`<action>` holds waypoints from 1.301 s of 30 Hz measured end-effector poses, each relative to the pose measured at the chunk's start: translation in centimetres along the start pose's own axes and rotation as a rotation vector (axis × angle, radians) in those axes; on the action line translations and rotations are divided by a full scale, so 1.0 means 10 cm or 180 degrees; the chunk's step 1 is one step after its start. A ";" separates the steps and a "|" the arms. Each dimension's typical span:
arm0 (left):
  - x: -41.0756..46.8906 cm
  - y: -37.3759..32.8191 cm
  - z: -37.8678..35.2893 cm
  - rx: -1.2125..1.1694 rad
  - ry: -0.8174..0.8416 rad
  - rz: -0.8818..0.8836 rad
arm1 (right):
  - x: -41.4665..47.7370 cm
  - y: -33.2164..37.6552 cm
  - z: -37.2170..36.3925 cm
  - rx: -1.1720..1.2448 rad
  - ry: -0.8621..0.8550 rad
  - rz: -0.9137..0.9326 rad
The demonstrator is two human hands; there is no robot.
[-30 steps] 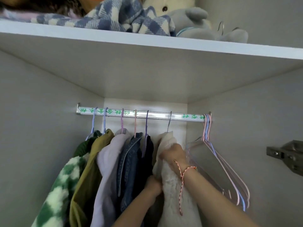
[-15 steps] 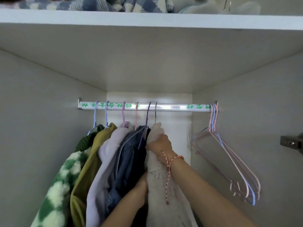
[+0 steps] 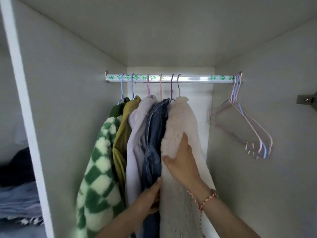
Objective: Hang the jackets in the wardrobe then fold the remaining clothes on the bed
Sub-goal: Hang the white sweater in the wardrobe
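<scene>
Green-white checked jacket point(image 3: 96, 169), mustard jacket point(image 3: 122, 134), lilac jacket point(image 3: 137, 134), blue denim jacket point(image 3: 154, 127), cream jacket point(image 3: 178, 121)

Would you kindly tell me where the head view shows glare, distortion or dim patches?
Head view: the rail glares white mid-span, washing out its green print there; the wide lens bows the side walls and the white partition; the compartment left of it is dim; the cream fleece jacket under the right hand and the denim jacket gripped by the left hand look fairly sharp.
</scene>
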State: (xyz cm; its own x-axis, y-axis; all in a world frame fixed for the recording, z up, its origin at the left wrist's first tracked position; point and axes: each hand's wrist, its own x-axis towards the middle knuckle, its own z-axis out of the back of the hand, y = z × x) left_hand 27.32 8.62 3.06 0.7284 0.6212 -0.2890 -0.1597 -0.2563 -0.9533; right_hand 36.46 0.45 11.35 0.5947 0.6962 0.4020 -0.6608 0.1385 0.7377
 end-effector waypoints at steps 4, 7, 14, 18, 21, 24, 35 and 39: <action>-0.56 0.09 0.23 0.0214 0.0206 0.0251 | -0.48 0.02 -0.27 -0.1744 -0.1397 0.1439; -1.11 0.16 0.54 0.0271 0.0017 -0.0011 | -0.94 0.35 -0.69 -0.0939 -0.0945 0.2090; -2.54 0.62 1.80 0.0552 -0.0926 -0.0323 | -1.72 1.27 -1.83 0.0507 0.1079 0.2270; -3.57 1.11 2.46 0.0617 -0.1638 -0.0195 | -2.43 1.88 -2.65 0.1127 0.2433 0.2437; -4.18 1.43 2.73 0.0398 -0.2090 0.0029 | -2.88 2.23 -3.09 0.1656 0.3115 0.2549; -4.85 1.82 2.86 0.0013 -0.2955 0.0296 | -3.43 2.65 -3.48 0.1979 0.4083 0.2759; -6.44 2.98 1.50 -0.2204 -0.5747 0.0478 | -5.67 3.21 -3.64 0.2075 0.6910 0.3768; -6.75 3.28 0.61 -0.2705 -0.6380 0.0578 | -6.46 2.95 -3.24 0.1909 0.7614 0.4308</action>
State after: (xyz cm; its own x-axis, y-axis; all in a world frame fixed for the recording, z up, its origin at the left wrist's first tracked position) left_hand -31.11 -37.23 -9.25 -0.8123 0.1465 -0.5645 0.5322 -0.2096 -0.8202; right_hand -36.30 -17.65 -10.39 -0.8803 -0.4744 -0.0107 0.2090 -0.4080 0.8887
